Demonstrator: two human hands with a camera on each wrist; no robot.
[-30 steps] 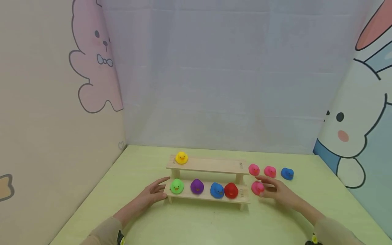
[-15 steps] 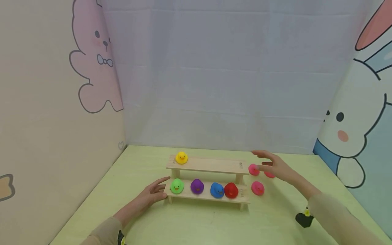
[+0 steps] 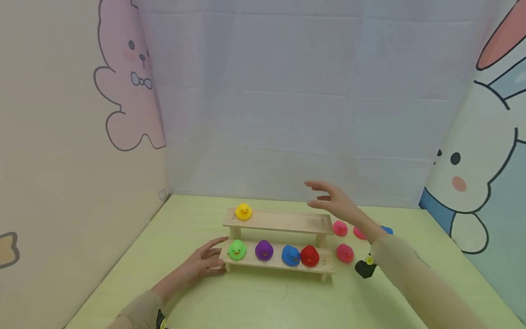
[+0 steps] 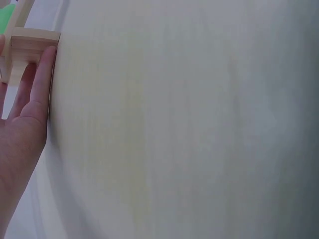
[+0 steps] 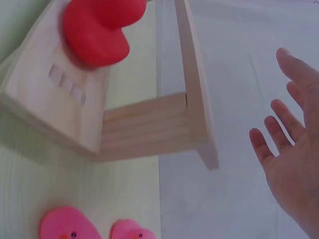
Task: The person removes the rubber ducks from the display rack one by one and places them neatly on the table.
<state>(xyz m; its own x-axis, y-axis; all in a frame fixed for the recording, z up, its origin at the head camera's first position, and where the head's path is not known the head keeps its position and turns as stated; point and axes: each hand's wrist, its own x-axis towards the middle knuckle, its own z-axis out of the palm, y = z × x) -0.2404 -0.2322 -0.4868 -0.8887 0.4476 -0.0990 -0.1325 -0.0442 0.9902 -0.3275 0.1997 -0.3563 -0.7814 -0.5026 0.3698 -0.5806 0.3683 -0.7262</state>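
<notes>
A two-step wooden stand [image 3: 287,221] bears a yellow rubber duck [image 3: 244,212] at the left of its upper step. Along the lower step sit green [image 3: 237,250], purple [image 3: 264,250], blue [image 3: 291,255] and red rubber ducks [image 3: 310,256]. My left hand [image 3: 200,262] rests beside the lower step's left end, its fairly straight fingers [image 4: 42,82] touching the wood in the left wrist view. My right hand [image 3: 338,202] hovers above the upper step's right end, fingers spread and nothing in them. In the right wrist view, the red duck [image 5: 94,37] lies left of that hand.
Right of the stand, pink rubber ducks [image 3: 340,228] [image 3: 344,253] sit on the pale green table [image 3: 263,304]. Another pink duck [image 3: 359,232] and a blue one [image 3: 386,230] are partly hidden by the right forearm. A white sheet [image 3: 263,114] hangs behind.
My right hand has left the nearest pink duck, rising and moving left past the other pink ducks to above the upper step. The left hand stays at the stand, its lower fingers shifting slightly.
</notes>
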